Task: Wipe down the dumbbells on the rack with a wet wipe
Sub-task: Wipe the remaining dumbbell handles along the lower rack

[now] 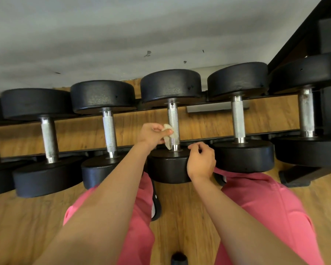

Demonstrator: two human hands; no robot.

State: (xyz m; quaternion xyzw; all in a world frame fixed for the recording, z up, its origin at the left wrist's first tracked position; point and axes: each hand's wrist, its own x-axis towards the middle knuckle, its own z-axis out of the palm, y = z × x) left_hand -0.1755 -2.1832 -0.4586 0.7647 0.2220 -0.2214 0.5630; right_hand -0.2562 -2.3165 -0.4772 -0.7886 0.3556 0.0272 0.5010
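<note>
Right now the person crouches in front of the dumbbell rack (304, 174), pink trousers (266, 207) bent at the knees, both bare arms stretched forward. Their left hand (153, 133) pinches a crumpled white wet wipe (167, 139) between thumb and fingers and presses it against the left side of a knurled steel handle (173, 119) — low down, near the front head. That handle belongs to the middle dumbbell (170, 87), which lies across the rack's rails with one black round head towards the wall and the other towards the person.

The right hand (201, 161) rests on the right edge of the front head (166, 169), fingers loosely curled, holding nothing.

Neighbouring dumbbells lie side by side on either side — one just to the left (101, 96), another just to the right (237, 79). Wooden floor (180, 217) shows under the rack and between the knees, and a grey wall (103, 35) rises behind.
</note>
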